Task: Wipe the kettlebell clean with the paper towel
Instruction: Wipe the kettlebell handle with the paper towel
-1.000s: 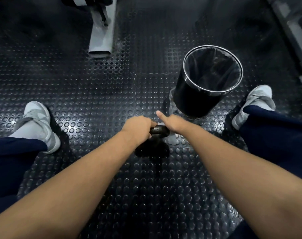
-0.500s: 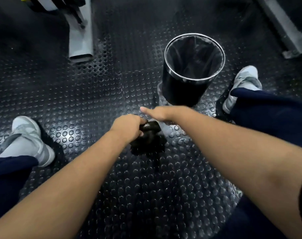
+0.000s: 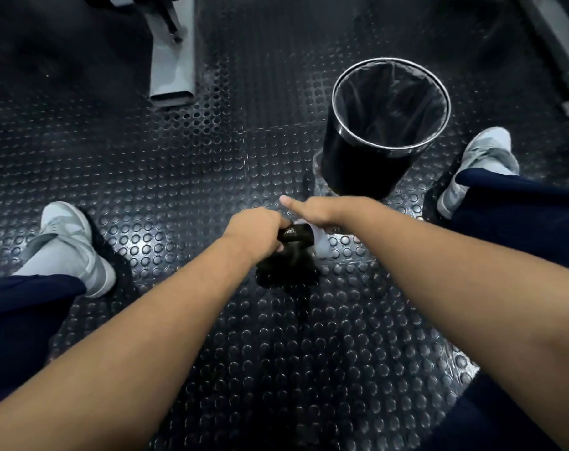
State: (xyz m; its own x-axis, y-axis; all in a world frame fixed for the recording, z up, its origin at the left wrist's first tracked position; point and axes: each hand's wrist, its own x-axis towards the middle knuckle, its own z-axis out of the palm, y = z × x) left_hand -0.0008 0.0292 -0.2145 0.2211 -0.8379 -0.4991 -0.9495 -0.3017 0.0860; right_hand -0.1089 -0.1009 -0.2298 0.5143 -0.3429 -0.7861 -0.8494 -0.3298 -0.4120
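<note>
Looking down from the head camera, I start at the left, where a grey-and-white sneaker (image 3: 71, 245) stands on the black studded rubber floor (image 3: 146, 177) below a navy trouser leg. Farther off, a grey steel machine foot (image 3: 172, 70) lies flat on the mat.

At the centre, the left hand (image 3: 253, 231) is a closed fist wrapped round the left part of the kettlebell handle (image 3: 297, 236). A small pale marking shows on that handle just beside the knuckles, but it is too blurred for me to read. The black kettlebell (image 3: 289, 268) sits on the floor between the feet, its body mostly lost in shadow under the handle.

The right hand (image 3: 322, 213) comes down on the handle's right end, close beside the left fist, its thumb stuck out straight toward the left. Its fingers are hidden underneath, where it holds the white paper towel (image 3: 320, 244) against the handle, and the loose end hangs down beside the bell.

Just beyond that hand stands a black waste bin (image 3: 358, 170) with a chrome rim and a dark liner. The second sneaker (image 3: 481, 161) is at the far right.
</note>
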